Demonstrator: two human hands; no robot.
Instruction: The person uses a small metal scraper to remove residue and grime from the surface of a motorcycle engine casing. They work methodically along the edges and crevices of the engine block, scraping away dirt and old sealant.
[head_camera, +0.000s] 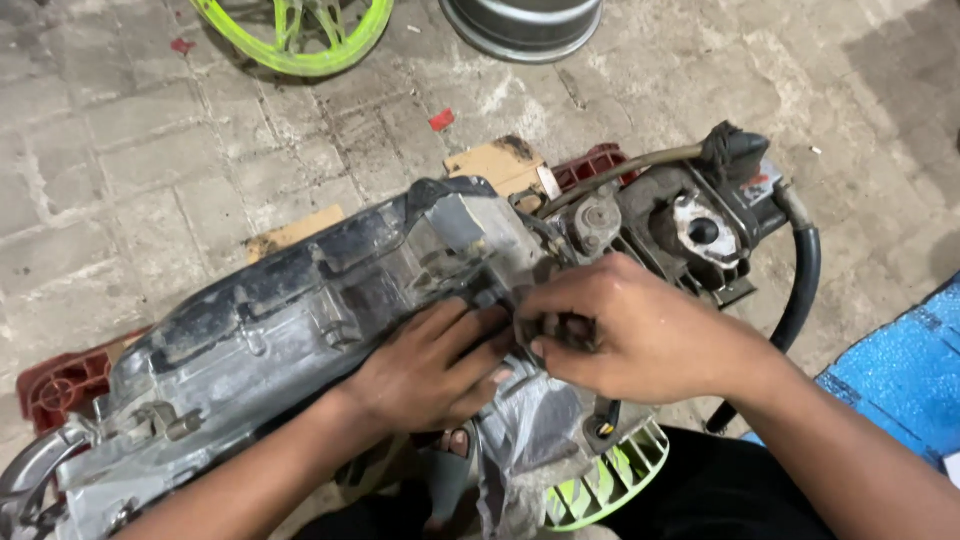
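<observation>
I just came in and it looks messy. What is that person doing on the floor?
A person is working on a dirty grey engine that lies on a stone floor. Both hands meet at its middle: the left hand presses on the casing, and the right hand pinches a small dark part beside it. A black hose curves off the engine's far end. A bright green wheel lies further away.

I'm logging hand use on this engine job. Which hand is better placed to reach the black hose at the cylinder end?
Probably the right hand: it lies nearer the cylinder end, where the black hose curves. The left hand rests farther away on the engine casing.
</observation>
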